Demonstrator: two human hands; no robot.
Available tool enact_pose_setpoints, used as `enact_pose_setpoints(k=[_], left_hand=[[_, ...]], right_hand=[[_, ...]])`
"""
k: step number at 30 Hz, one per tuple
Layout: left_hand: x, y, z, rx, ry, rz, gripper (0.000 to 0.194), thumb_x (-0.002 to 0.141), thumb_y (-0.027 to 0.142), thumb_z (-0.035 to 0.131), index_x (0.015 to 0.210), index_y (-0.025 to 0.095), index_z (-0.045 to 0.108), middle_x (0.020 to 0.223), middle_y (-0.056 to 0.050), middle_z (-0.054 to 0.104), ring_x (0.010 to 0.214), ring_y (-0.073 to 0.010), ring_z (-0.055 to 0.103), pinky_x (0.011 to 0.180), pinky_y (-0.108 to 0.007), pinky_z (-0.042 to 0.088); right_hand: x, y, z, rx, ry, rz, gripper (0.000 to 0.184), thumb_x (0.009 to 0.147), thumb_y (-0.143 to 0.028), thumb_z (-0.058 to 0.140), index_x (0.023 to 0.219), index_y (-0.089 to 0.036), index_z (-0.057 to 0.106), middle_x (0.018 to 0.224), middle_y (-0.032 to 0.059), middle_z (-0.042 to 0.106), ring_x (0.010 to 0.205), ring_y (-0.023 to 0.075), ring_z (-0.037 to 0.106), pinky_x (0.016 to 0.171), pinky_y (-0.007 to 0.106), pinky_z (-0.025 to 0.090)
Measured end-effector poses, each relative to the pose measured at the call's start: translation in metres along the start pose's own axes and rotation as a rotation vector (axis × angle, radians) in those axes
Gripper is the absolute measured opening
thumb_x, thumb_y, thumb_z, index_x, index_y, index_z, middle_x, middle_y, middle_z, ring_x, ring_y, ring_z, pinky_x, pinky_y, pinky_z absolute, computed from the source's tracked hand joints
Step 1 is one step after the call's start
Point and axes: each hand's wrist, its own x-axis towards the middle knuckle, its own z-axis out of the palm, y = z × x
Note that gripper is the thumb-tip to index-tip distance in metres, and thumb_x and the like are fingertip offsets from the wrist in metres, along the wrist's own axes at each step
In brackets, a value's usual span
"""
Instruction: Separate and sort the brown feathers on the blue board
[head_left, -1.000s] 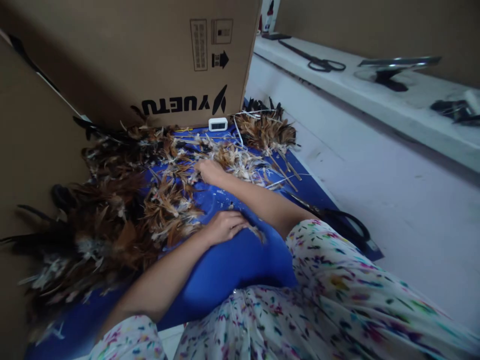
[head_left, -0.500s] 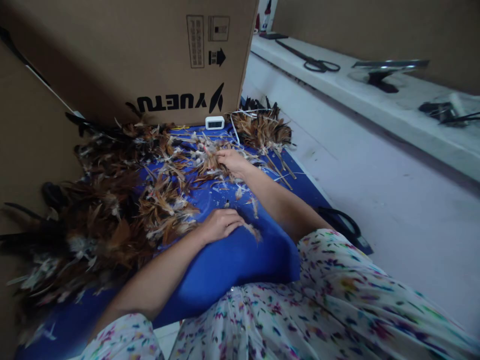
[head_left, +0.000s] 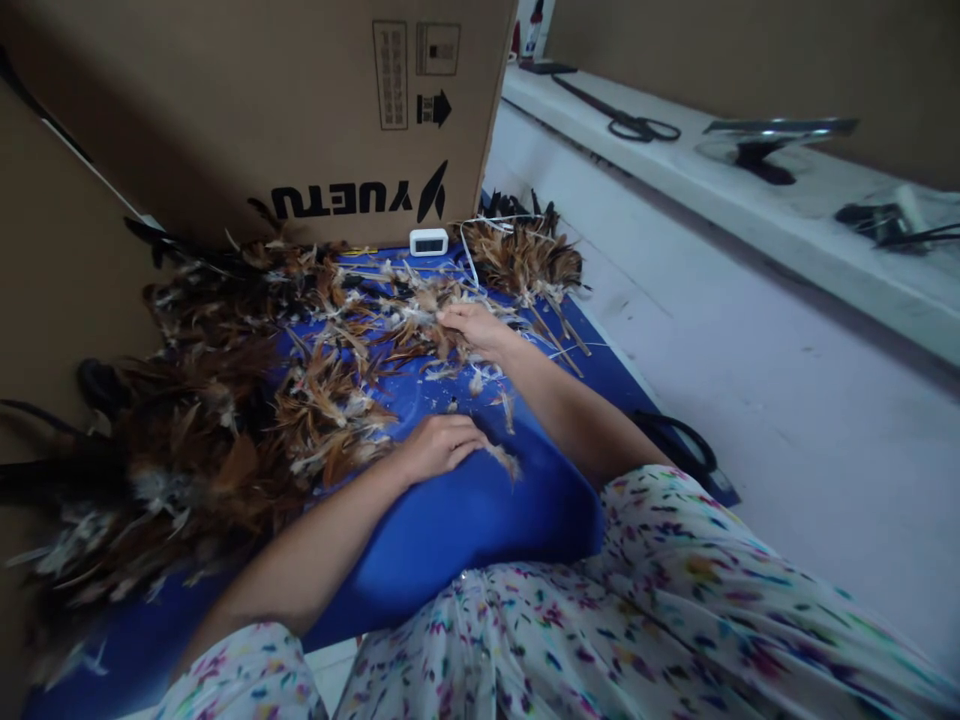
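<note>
My left hand (head_left: 442, 447) rests on the blue table cover (head_left: 465, 530), closed with a small tan feather (head_left: 504, 461) sticking out past its fingertips. Farther off, my right hand (head_left: 478, 328) is at the edge of a loose pile of brown and white feathers (head_left: 420, 308). Its fingers are pinched together on feathers there; how many is hidden. Between the hands lie a few stray feathers (head_left: 508, 410) and white scraps. Left of my left hand is a bunch of brown feathers (head_left: 322, 420).
A big heap of feathers (head_left: 202, 460) covers the left side. Cardboard boxes (head_left: 300, 100) wall the back and left. A small white digital display (head_left: 429, 242) stands by the box. Tied feathers (head_left: 529, 255) lie back right. Scissors (head_left: 637, 127) are on the ledge (head_left: 810, 210).
My right hand has drawn slightly right and toward me, its fingers now more curled at the feather pile. My left hand stays in place with its feather.
</note>
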Motion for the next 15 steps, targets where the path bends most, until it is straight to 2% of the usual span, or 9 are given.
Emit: enact_pose_setpoints(k=[2, 5, 7, 11, 13, 15], left_hand=[[0.0, 0.001, 0.0, -0.002, 0.005, 0.004, 0.025, 0.094, 0.024, 0.045, 0.093, 0.015, 0.068, 0.087, -0.007, 0.07, 0.08, -0.0126, 0.066, 0.074, -0.021, 0.05], [0.001, 0.002, -0.001, -0.001, 0.003, 0.001, 0.025, 0.095, 0.024, 0.045, 0.093, 0.015, 0.068, 0.086, -0.008, 0.071, 0.079, -0.0127, 0.066, 0.073, -0.022, 0.05], [0.001, 0.002, -0.002, -0.001, -0.009, -0.009, 0.026, 0.095, 0.025, 0.044, 0.093, 0.015, 0.069, 0.086, -0.008, 0.071, 0.079, -0.0132, 0.066, 0.073, -0.022, 0.05], [0.002, 0.003, -0.004, -0.03, -0.027, -0.03, 0.027, 0.094, 0.025, 0.045, 0.092, 0.015, 0.07, 0.084, -0.009, 0.07, 0.078, -0.0141, 0.066, 0.072, -0.023, 0.05], [0.002, 0.004, -0.005, -0.047, -0.023, -0.036, 0.026, 0.094, 0.025, 0.045, 0.093, 0.016, 0.07, 0.083, -0.009, 0.07, 0.077, -0.0142, 0.066, 0.071, -0.024, 0.049], [0.003, 0.005, -0.006, -0.058, -0.023, -0.043, 0.026, 0.094, 0.026, 0.046, 0.093, 0.016, 0.07, 0.083, -0.008, 0.07, 0.077, -0.0143, 0.065, 0.071, -0.024, 0.049]], right_hand=[[-0.002, -0.002, -0.001, -0.114, 0.027, -0.076, 0.029, 0.077, -0.025, 0.066, 0.057, -0.016, 0.047, 0.047, -0.0082, 0.041, 0.045, 0.0049, 0.034, 0.048, 0.019, 0.026], [-0.003, -0.009, 0.003, -0.266, 0.035, -0.149, 0.019, 0.077, -0.022, 0.062, 0.062, -0.014, 0.054, 0.053, -0.0068, 0.047, 0.051, 0.0062, 0.037, 0.054, 0.021, 0.029], [-0.003, -0.018, 0.013, -0.376, -0.004, -0.209, 0.018, 0.078, -0.021, 0.06, 0.063, -0.013, 0.056, 0.055, -0.0059, 0.049, 0.054, 0.0069, 0.039, 0.058, 0.022, 0.031], [-0.003, -0.046, 0.047, -0.557, -0.228, -0.427, 0.019, 0.081, -0.021, 0.06, 0.064, -0.012, 0.06, 0.057, -0.0054, 0.049, 0.06, 0.0076, 0.043, 0.064, 0.022, 0.032], [-0.004, -0.059, 0.063, -0.517, -0.412, -0.536, 0.015, 0.084, -0.024, 0.059, 0.081, -0.012, 0.067, 0.072, -0.0033, 0.059, 0.07, 0.0084, 0.05, 0.072, 0.021, 0.036], [-0.004, -0.067, 0.07, -0.513, -0.478, -0.603, 0.016, 0.084, -0.024, 0.059, 0.09, -0.012, 0.069, 0.084, -0.0007, 0.065, 0.079, 0.0102, 0.054, 0.077, 0.022, 0.037]])
